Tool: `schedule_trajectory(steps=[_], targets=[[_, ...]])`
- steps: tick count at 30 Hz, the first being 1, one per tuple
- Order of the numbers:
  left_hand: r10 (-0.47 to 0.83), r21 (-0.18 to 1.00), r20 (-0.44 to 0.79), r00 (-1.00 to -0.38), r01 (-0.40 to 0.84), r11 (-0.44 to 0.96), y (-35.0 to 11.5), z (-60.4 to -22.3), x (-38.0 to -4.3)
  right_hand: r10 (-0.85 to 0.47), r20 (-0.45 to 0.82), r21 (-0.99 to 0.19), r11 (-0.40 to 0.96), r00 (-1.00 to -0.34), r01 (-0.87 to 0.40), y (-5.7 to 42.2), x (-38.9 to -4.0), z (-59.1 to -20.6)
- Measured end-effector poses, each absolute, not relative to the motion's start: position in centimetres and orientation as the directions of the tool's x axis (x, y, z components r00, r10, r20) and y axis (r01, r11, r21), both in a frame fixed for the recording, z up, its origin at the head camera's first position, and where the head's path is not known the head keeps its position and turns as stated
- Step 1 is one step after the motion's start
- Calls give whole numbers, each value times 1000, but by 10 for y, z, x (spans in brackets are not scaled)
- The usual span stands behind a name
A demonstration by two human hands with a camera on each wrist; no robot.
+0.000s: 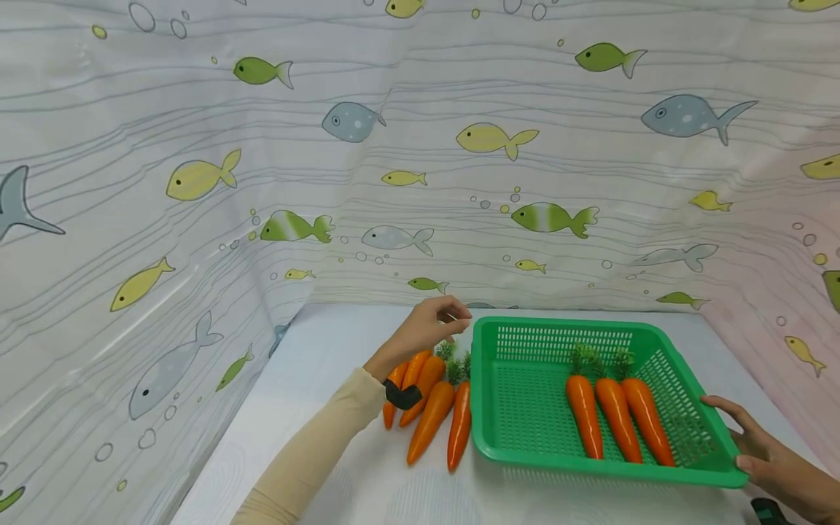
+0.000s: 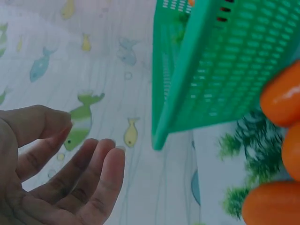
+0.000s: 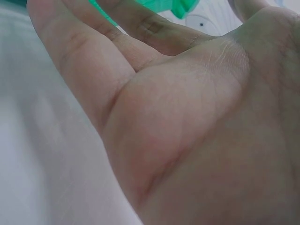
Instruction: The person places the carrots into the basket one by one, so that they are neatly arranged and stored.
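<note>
A green plastic basket with mesh walls stands on the table, with three shiny orange carrots with green tops at its right side. My left hand is raised by the basket's back left corner, above the carrots on the table. Its fingers bend loosely around nothing, thumb apart, in the left wrist view. At the basket's right end, my right hand touches the rim with a fingertip and the thumb near the front corner. The right wrist view shows mostly its palm, fingers stretched toward the basket.
Several loose carrots lie close together against the basket's left side. A white table reaches back to fish-patterned sheets hanging behind and at both sides. A dark band sits on the left wrist.
</note>
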State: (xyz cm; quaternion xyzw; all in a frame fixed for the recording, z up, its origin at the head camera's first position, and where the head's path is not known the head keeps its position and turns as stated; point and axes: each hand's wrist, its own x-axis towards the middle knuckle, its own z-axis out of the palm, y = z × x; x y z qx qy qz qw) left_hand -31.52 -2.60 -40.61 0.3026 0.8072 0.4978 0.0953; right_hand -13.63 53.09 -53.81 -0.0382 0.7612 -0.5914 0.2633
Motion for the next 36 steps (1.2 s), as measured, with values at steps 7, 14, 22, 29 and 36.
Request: schedule_trajectory(steps=[7,14,22,29,36], targets=[[525,835,125,-842,375,402,-60,-421,-317,-381,-330,-934,264,-864,241,534,-136,-540],[474,825,89,-876,332,458,-90,-442,-317,-430,-297,-953,196,-853,233,538,-134,-540],[388,791,73,-919,290,539,-122,-464,-313,-429,-304,-951,192,-850,243,538,-136,-541],[327,751,48,-944,250,611,-138,-478,-310,-374,-325,-936,258,-869,239,538,-137,-546],[299,720,18,-954,220,658,-145,-489,-311,-387,-309,-943,245,-869,226,537,-138,-546]])
